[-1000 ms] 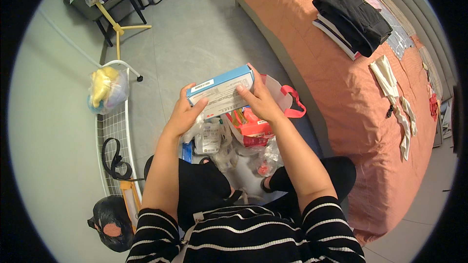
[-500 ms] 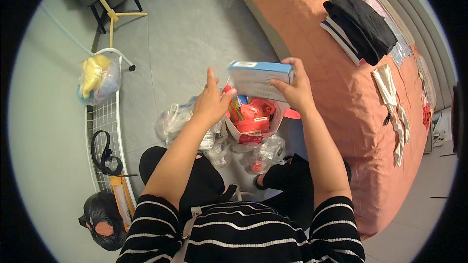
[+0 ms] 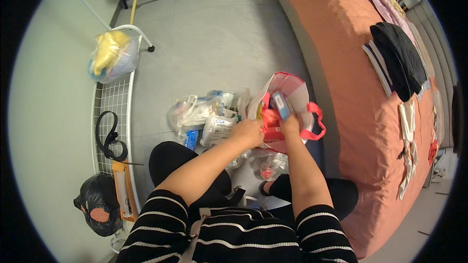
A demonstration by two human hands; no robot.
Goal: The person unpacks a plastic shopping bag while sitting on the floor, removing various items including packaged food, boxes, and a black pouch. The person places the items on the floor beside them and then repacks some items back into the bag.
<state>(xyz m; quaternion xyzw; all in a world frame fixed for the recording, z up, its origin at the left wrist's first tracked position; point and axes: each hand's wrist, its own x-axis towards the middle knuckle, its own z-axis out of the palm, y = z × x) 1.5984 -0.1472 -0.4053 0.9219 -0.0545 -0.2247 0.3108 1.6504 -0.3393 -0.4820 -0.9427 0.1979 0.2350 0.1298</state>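
Note:
A white and red tote bag (image 3: 296, 84) stands open on the floor in front of me, with red packages (image 3: 274, 131) inside. My right hand (image 3: 291, 125) reaches into its mouth, closed on a blue and white box (image 3: 281, 104) that is tilted on end. At the bag's near left rim is my left hand (image 3: 248, 134), its fingers closed on the edge; the fingertips are partly hidden. A red handle loop (image 3: 318, 122) sticks out on the bag's right side.
Clear plastic bags with packages (image 3: 195, 114) lie left of the tote, and a blue packet (image 3: 191, 140) beside them. Another clear bag (image 3: 271, 164) lies near my feet. A bed with an orange cover (image 3: 348, 117) stands at right, a white wire rack (image 3: 113, 102) at left.
The box has gone from above the tote down into its mouth with my right hand. My left hand has moved from open in the air to the tote's rim. The view has shifted.

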